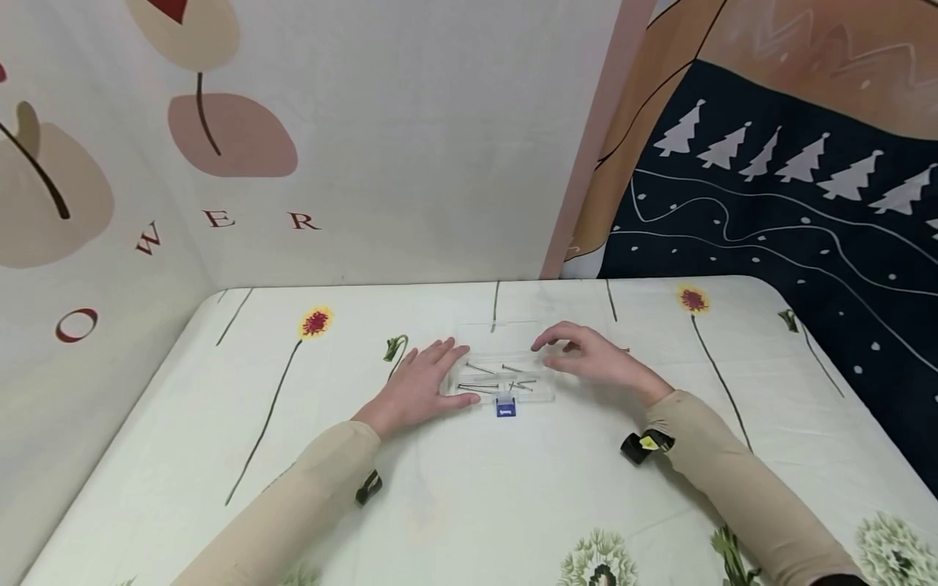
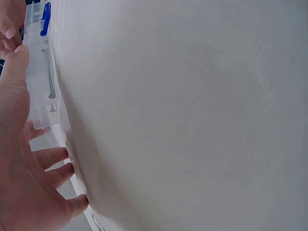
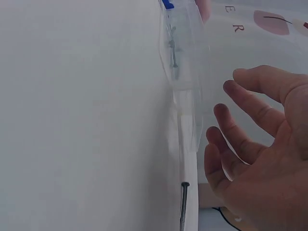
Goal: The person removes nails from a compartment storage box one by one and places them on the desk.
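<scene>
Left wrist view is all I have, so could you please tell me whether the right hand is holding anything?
Observer: It appears not; the right wrist view shows the right hand with loosely bent fingers and nothing between them.
Operator: Thank you; is everything inside the clear plastic box?
Observer: No, that same view shows one loose nail lying on the tablecloth, apart from the box.
Operator: And what lies inside it?
Observer: The head view shows several nails scattered through its compartments.

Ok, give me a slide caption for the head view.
Left hand at a clear box of metal fasteners on floral cloth, right hand poised opposite.
</scene>
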Demonstrator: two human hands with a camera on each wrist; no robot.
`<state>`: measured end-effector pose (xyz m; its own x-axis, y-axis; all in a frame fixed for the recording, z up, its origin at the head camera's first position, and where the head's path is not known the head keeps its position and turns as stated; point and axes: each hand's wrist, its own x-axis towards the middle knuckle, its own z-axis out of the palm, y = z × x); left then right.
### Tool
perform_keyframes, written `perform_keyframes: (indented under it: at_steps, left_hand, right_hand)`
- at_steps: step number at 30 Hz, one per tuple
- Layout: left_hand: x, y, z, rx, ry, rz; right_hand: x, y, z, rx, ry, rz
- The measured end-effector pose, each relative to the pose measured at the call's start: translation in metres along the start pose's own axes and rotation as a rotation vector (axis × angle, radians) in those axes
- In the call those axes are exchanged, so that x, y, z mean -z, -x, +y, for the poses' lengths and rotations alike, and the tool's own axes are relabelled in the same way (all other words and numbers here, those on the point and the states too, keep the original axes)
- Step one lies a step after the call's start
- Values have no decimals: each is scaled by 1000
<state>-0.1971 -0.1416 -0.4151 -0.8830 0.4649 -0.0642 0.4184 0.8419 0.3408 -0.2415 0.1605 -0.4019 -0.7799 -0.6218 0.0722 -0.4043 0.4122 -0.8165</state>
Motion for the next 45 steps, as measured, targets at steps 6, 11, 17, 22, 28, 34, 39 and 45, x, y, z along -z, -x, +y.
perform_keyframes:
  at_steps: [6, 11, 17, 22, 28, 34, 39, 45]
  left_hand:
    - [-1, 0, 0, 4, -7, 2]
    - [-1, -1, 0, 11, -8, -3]
    - [-1, 0, 1, 14, -13, -10]
    - [-1, 0, 1, 14, -16, -6]
    - [-1, -1, 0, 17, -18, -8]
    - [0, -1, 0, 20, -15, -14]
    - [1, -1, 0, 17, -13, -12]
    - [0, -1, 1, 15, -22, -13]
  right_hand:
    - [-7, -5, -5, 31, 6, -49]
    - [-13, -9, -9, 37, 24, -90]
    - [-18, -13, -9, 24, 61, -124]
    - [-21, -16, -11, -6, 114, -145]
    - [-27, -20, -11, -24, 195, -155]
    - [-30, -22, -12, -12, 261, -164]
    - [-30, -21, -13, -7, 285, -168]
    - [-26, -20, -12, -2, 286, -155]
